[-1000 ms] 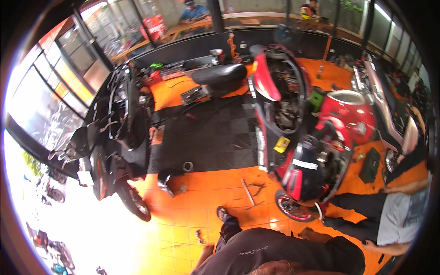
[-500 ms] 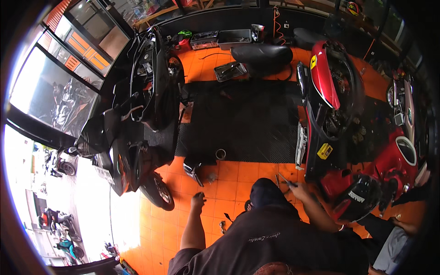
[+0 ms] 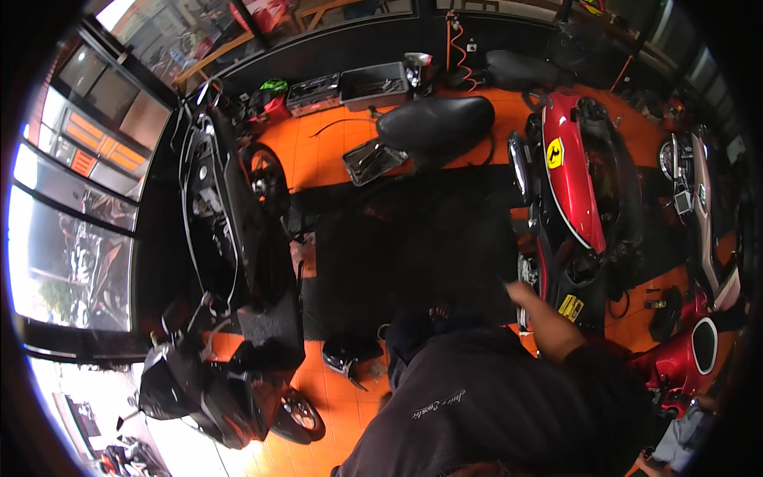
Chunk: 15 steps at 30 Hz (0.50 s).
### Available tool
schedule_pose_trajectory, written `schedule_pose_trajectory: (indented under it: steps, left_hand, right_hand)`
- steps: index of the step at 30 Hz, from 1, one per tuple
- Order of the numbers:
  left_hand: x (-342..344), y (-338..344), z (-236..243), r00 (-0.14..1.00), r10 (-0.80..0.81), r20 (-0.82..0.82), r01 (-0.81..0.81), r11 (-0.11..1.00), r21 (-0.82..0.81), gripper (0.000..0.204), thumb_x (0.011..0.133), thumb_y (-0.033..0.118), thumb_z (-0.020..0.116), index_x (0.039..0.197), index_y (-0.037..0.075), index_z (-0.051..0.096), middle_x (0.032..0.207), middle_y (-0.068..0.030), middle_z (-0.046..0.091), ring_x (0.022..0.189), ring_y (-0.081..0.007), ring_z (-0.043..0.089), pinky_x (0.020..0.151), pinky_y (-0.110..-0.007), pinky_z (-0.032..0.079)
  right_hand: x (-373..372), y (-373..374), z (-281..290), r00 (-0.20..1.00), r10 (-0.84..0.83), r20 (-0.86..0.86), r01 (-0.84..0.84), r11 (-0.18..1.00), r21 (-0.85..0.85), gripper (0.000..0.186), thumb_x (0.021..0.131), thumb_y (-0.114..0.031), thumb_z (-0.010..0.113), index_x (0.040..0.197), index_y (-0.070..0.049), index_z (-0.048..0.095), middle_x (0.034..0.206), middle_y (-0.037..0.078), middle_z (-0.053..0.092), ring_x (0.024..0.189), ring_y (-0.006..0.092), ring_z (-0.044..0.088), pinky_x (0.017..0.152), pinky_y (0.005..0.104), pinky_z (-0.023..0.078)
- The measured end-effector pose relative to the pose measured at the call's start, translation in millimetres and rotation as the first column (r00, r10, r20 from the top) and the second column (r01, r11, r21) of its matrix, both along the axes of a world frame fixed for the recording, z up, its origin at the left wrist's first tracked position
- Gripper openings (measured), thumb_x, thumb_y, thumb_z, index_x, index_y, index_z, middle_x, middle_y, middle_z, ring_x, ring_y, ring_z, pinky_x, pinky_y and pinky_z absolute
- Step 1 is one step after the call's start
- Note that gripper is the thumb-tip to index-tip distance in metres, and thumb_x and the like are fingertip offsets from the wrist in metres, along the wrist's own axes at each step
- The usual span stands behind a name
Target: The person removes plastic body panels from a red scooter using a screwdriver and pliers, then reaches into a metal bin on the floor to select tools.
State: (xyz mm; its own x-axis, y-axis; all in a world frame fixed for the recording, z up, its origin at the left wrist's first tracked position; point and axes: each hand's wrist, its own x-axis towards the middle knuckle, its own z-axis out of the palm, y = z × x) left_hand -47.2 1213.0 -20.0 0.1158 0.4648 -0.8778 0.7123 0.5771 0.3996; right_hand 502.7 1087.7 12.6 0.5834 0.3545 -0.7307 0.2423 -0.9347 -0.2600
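My right hand (image 3: 520,292) is reaching forward over the black mat (image 3: 413,246), close to the left side of the red scooter (image 3: 566,151). Its fingers are closed round a slim tool, of which only a small blurred piece shows; I cannot make out its kind. Out of sight below my torso is my left hand. A bare foot (image 3: 437,312) shows at the mat's near edge, and a dark curved part (image 3: 350,354) lies on the orange tiles to the left of my legs.
A partly stripped black scooter (image 3: 230,215) stands at the left. Ahead are a black seat (image 3: 435,127), a metal tray (image 3: 373,161) and a grey bin (image 3: 373,85) with tools. Red body panels (image 3: 690,358) and another person's sleeve (image 3: 687,437) are at the lower right.
I have moved forward onto the mat's near edge. My right hand has advanced toward the red scooter with the tool, and my left hand has gone out of view.
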Motion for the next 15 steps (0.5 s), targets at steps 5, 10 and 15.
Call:
schedule_pose_trajectory:
  steps: [5,10,15]
  left_hand:
    - [140,187,70,0.959,0.178,0.220,-0.203,0.975,0.096,0.031,0.092,0.028,0.058,0.108,0.002,0.061,0.084,-0.0081,0.063,0.063,-0.0181,0.059,0.050,-0.031,0.047]
    - [176,355,49,0.977,0.169,0.126,-0.194,0.955,0.225,0.036,0.090,0.028,0.060,0.115,0.001,0.058,0.083,-0.0066,0.063,0.060,-0.0148,0.057,0.048,-0.027,0.043]
    - [242,441,-26,0.982,0.157,0.106,-0.142,0.980,-0.140,0.039,0.091,0.027,0.057,0.121,0.000,0.056,0.084,-0.0060,0.064,0.061,-0.0147,0.055,0.049,-0.028,0.041]
  right_hand:
    - [187,100,89,0.750,-0.483,0.451,0.416,0.876,0.246,0.041,0.087,-0.027,0.042,0.095,0.001,0.070,0.098,0.026,0.067,0.102,0.0397,0.063,0.090,0.0510,0.047]
    - [252,80,71,0.448,-0.885,-0.129,0.822,0.351,0.449,0.040,0.086,-0.044,0.058,0.077,-0.006,0.064,0.067,0.009,0.058,0.068,0.0272,0.062,0.059,0.0436,0.048]
    - [165,-79,-29,0.753,-0.497,0.432,0.452,0.867,0.209,0.037,0.094,-0.033,0.047,0.099,-0.005,0.070,0.094,0.015,0.066,0.087,0.0261,0.063,0.080,0.0428,0.048]
